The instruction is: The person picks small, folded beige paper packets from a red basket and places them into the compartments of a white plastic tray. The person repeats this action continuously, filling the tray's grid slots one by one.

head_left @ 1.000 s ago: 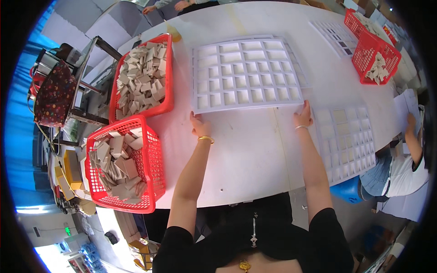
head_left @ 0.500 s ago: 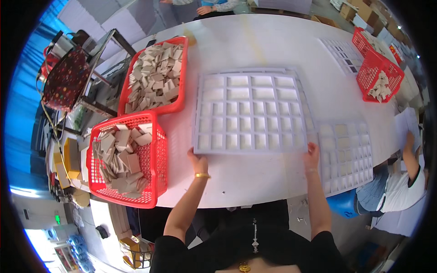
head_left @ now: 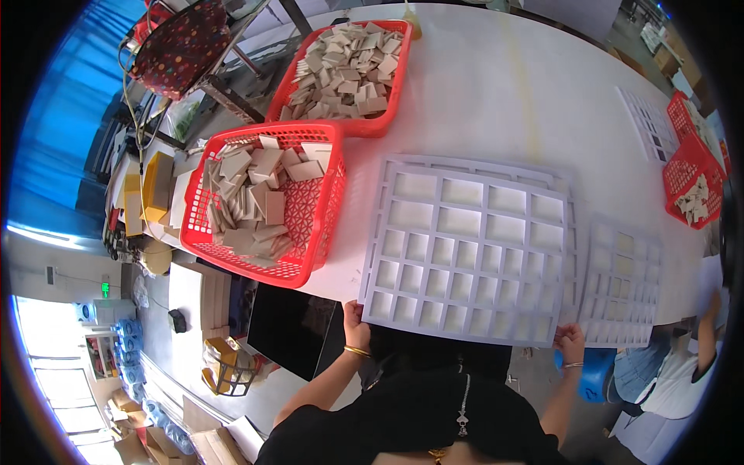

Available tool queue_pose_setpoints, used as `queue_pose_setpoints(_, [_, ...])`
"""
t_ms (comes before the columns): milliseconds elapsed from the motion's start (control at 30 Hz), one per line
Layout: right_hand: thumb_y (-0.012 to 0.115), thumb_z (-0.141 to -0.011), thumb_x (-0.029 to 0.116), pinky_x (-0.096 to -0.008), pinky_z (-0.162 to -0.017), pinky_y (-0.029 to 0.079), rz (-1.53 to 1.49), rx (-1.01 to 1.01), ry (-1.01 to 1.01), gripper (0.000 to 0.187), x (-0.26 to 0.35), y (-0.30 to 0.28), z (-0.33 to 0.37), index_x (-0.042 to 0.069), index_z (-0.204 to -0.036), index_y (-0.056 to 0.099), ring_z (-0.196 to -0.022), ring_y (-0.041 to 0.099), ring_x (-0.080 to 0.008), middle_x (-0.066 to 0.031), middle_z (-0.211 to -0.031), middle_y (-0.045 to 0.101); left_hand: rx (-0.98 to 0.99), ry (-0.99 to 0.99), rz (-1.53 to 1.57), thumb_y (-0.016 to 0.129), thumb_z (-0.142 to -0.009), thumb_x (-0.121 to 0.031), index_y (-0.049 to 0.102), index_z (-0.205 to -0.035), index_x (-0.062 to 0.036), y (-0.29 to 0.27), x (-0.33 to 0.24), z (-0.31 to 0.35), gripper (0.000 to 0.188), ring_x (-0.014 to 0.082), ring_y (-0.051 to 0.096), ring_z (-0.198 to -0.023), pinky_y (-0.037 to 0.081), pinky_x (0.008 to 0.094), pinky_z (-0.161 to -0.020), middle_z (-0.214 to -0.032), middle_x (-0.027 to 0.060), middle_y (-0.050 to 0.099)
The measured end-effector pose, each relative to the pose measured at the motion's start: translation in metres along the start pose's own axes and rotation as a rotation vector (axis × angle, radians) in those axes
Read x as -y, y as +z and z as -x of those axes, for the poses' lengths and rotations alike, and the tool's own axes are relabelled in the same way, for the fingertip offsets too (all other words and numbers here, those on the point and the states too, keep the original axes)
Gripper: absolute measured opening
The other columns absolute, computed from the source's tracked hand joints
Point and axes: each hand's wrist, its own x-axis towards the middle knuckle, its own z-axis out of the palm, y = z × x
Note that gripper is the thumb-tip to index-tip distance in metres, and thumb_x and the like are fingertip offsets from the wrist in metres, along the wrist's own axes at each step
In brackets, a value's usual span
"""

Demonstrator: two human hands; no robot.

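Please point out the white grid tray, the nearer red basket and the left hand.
white grid tray (head_left: pixel 473 248): head view, on a central rib.
nearer red basket (head_left: pixel 325 225): head view, on its right wall.
left hand (head_left: pixel 356 322): head view, middle of hand.

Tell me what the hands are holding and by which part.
Both hands grip the white grid tray by its near edge: the left hand at the near-left corner, the right hand at the near-right corner.

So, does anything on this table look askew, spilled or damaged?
The white grid tray that the left hand and right hand hold by its near corners overhangs the table edge and lies skewed over another tray beneath. Nothing looks spilled or damaged.
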Motion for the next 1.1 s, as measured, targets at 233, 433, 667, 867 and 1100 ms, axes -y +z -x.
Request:
queue_pose_setpoints(233, [0.048,-0.079,-0.004,-0.0311,-0.056,0.056,0.601,0.175,0.156,0.011,0.046,-0.009,0.016,0.0,-0.089,0.049,-0.064,0.068,-0.0221,-0.0152,-0.079,0.064,0.14,0.154,-0.715,0.04,-0.074,0.012,0.047,-0.105,-0.0025,-0.03,-0.05,-0.016,0.036,0.023,0.064,-0.074,0.049,0.0325,-0.066,-0.088,0.0122,0.064])
queue_pose_setpoints(433, [0.056,-0.085,0.005,-0.0283,-0.048,0.051,0.913,-0.035,-0.034,0.007,0.097,-0.019,0.022,0.0,-0.087,0.051,-0.052,0.063,-0.0187,-0.0125,-0.068,0.061,0.198,0.818,-1.015,0.051,-0.067,0.01,0.056,-0.072,-0.0062,-0.024,-0.171,-0.02,0.017,0.0268,0.059,-0.061,0.045,0.0369,-0.055,-0.065,0.0073,0.059])
queue_pose_setpoints(667, [0.057,-0.085,0.008,-0.0243,-0.057,0.046,0.806,-0.05,-0.541,0.011,0.144,0.057,0.011,0.001,-0.093,0.057,-0.068,0.06,-0.0116,-0.0059,-0.076,0.062,-0.103,0.749,-1.631,0.076,-0.067,-0.029,0.059,-0.102,-0.0091,-0.072,-0.234,-0.194,0.043,0.0316,0.063,-0.088,0.051,0.0421,-0.078,-0.096,0.0144,0.065])
queue_pose_setpoints(867, [0.059,-0.085,0.008,-0.0235,-0.054,0.043,0.806,-0.037,-0.548,0.013,0.147,0.067,0.018,0.002,-0.096,0.058,-0.069,0.06,-0.0112,-0.005,-0.078,0.062,0.108,-0.104,-1.913,0.081,-0.057,-0.05,0.059,-0.113,-0.0019,-0.094,-0.223,-0.246,0.076,0.0297,0.061,-0.105,0.049,0.038,-0.087,-0.112,0.0187,0.064])
queue_pose_setpoints(1100, [0.059,-0.085,0.009,-0.0245,-0.056,0.044,0.826,-0.021,-0.588,0.012,0.148,0.069,0.02,0.002,-0.095,0.059,-0.069,0.059,-0.0127,-0.0057,-0.079,0.063,0.449,-0.24,-1.763,0.082,-0.058,-0.041,0.061,-0.096,-0.002,-0.128,-0.223,-0.266,0.058,0.0259,0.062,-0.091,0.049,0.0339,-0.082,-0.097,0.0136,0.065])
